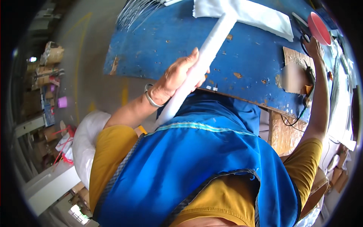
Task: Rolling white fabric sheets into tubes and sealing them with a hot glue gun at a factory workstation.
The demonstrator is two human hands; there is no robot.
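I see scuffed blue-painted worktable [249, 56], folded white sheet stack [264, 17], thin wire bundle [136, 11], possibly white sack [83, 140] on floor.

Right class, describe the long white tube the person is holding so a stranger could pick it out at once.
Start at the scuffed blue worktable that fills the top of the view. Near its front edge the left hand, with a metal bangle on the wrist, has its grip round a long white tube that slants up toward folded white sheets. Unlike those flat sheets, it is a slim, round roll.
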